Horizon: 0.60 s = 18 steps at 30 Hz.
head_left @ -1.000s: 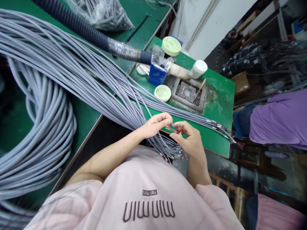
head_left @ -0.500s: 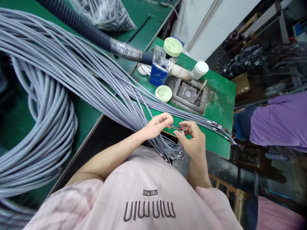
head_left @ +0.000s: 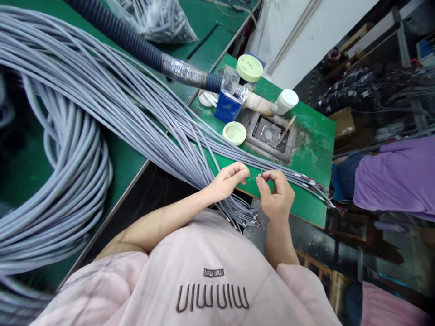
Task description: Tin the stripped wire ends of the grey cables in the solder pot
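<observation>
My left hand (head_left: 230, 180) pinches the end of a thin wire (head_left: 252, 179) that stretches across to the other hand. My right hand (head_left: 277, 192) is closed on the small coloured wires (head_left: 267, 177) at a cable's stripped end; the fingers partly hide them. Both hands are over the front edge of the green table (head_left: 309, 149). Below and between them hang grey cables (head_left: 243, 210) with bared, coloured wire ends. Another row of grey cables (head_left: 265, 164) lies along the table behind my hands, its ends toward the right.
A black ribbed hose (head_left: 132, 50) reaches over a framed square pot (head_left: 270, 133) with a stick (head_left: 287, 129) in it. Nearby are a blue box (head_left: 227, 106), a pale green lid (head_left: 234, 132) and a white cup (head_left: 287, 99). Coiled cable (head_left: 78, 172) lies left. A person in purple (head_left: 394, 176) is right.
My hands have drawn slightly apart, and a thin wire now spans between them. The fanned coloured wires have gathered into my right hand's fingers. The view has shifted slightly.
</observation>
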Each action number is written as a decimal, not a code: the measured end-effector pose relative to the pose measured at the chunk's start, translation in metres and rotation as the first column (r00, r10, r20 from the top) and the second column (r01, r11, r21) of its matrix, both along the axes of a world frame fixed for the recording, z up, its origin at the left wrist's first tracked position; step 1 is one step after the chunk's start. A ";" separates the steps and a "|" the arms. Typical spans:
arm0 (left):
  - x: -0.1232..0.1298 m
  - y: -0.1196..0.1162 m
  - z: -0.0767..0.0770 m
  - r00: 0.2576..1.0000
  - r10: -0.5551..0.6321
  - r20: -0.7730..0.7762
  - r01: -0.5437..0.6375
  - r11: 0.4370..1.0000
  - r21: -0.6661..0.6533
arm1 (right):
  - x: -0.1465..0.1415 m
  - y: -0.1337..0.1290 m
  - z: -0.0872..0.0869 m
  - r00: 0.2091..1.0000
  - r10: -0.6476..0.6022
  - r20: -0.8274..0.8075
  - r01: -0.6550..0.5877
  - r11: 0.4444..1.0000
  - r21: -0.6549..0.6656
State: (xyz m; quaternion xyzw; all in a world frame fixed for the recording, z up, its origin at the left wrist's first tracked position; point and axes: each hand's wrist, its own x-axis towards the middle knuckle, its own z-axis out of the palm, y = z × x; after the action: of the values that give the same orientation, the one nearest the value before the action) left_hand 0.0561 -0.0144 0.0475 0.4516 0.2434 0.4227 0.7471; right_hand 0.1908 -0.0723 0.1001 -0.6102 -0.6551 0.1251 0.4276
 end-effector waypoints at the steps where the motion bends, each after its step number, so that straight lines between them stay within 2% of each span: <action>1: 0.000 -0.001 0.001 1.000 0.021 -0.003 -0.021 1.000 0.007 | 0.001 0.001 0.000 1.000 -0.003 0.004 0.003 0.999 -0.036; 5: 0.000 -0.003 0.005 0.998 0.058 -0.020 -0.058 0.998 -0.012 | 0.006 0.003 -0.002 0.999 0.032 -0.008 -0.033 0.991 -0.128; 10: -0.003 -0.003 0.001 0.999 0.020 0.037 -0.013 0.987 -0.162 | 0.009 0.003 -0.008 0.984 -0.034 -0.172 -0.004 0.976 -0.217; 13: -0.003 -0.004 -0.001 0.998 0.017 0.065 -0.002 0.974 -0.225 | 0.010 0.004 -0.011 0.976 -0.062 -0.208 0.007 0.967 -0.255; 18: 0.002 -0.008 0.003 0.997 0.007 0.073 0.010 0.972 -0.236 | 0.009 0.005 -0.014 0.973 -0.059 -0.224 -0.004 0.962 -0.272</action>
State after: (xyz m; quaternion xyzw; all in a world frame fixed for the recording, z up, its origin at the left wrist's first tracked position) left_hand 0.0578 -0.0226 0.0505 0.3439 0.2640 0.4066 0.8041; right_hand 0.1999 -0.0673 0.0862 -0.6533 -0.5692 0.2772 0.4152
